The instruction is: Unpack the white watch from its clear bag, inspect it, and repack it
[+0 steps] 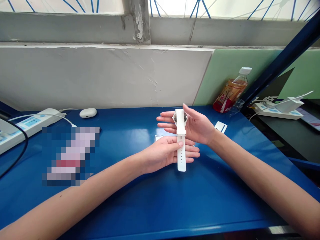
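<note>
A white wristwatch (181, 133) with a round silver case lies lengthwise across both palms, over the middle of the blue desk. My left hand (166, 151) has its thumb pressed on the punched end of the strap, with its fingers stretched out beneath. My right hand (193, 125) is palm up under the watch case, fingers extended and thumb raised apart from the strap. Part of the case is covered by a strap piece. Behind my left hand, a pale flat item (158, 137) on the desk is mostly hidden.
A phone (75, 150), blurred out, lies at left by a white power strip (37, 125) and a white earbud case (88, 113). At the back right a drink bottle (231, 90) leans near a blue post. A white card (221, 127) lies beyond my right wrist.
</note>
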The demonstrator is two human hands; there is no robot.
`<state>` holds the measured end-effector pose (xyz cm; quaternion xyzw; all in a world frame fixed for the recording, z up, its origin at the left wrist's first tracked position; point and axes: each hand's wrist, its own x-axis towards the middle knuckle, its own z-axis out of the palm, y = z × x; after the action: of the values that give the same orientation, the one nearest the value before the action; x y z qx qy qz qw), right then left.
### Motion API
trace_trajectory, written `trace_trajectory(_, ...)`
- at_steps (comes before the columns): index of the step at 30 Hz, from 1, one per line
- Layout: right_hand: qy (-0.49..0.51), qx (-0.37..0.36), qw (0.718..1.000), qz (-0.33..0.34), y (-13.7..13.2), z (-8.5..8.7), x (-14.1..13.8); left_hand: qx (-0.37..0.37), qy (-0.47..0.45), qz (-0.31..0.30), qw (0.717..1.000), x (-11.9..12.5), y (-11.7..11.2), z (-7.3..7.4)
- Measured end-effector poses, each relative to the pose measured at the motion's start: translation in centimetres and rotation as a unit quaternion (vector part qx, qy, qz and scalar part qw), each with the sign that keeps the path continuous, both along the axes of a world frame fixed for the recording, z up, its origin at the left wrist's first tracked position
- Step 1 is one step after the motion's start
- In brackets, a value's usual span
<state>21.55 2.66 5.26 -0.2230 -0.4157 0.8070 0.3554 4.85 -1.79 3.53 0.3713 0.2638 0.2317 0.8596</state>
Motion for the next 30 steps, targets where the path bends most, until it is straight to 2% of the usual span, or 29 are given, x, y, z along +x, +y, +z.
trace_trajectory(7, 0.033, -0.020, 0.999, 0.005, 0.19, 0.17, 0.54, -0.007, -0.009, -0.008, 1.000, -0.09, 0.04, -0.09)
trace_trajectory(30, 0.010, 0.007, 1.000, 0.014, 0.35, 0.11, 0.83, 0.002, -0.026, 0.006, 1.000, -0.16, 0.09, -0.24)
